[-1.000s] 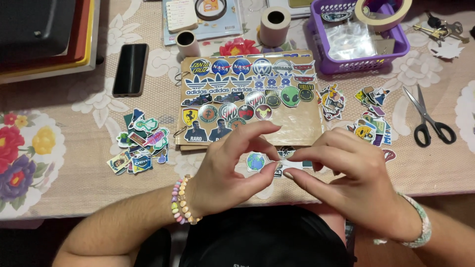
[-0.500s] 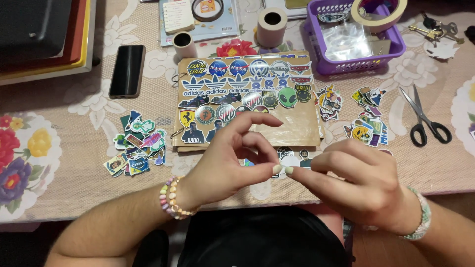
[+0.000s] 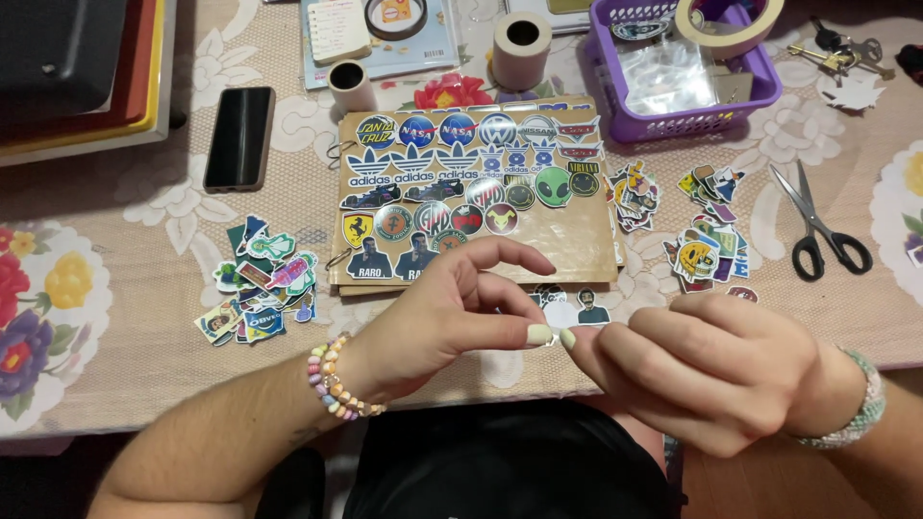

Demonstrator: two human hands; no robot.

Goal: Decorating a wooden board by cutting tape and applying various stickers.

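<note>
My left hand (image 3: 442, 317) and my right hand (image 3: 702, 370) meet fingertip to fingertip just above the table's near edge. Thumb and forefinger of each hand pinch a small sticker, which is almost hidden between the nails. Just behind the hands lies a brown cardboard book (image 3: 577, 252) covered with round and shaped stickers. A few loose stickers (image 3: 577, 308) lie between the book and my fingers. My left wrist wears a bead bracelet and my right wrist a pale band.
Piles of loose stickers lie at the left (image 3: 260, 279) and at the right (image 3: 711, 240). Scissors (image 3: 817, 226) are at the far right and a dark phone (image 3: 238, 137) at the left. A purple basket (image 3: 692, 125), tape roll (image 3: 731, 24), paper rolls (image 3: 522, 48) and keys (image 3: 836, 53) stand at the back.
The round blue sticker shown a second ago is now hidden between the fingertips. Both hands have closed together and shifted slightly right and toward me.
</note>
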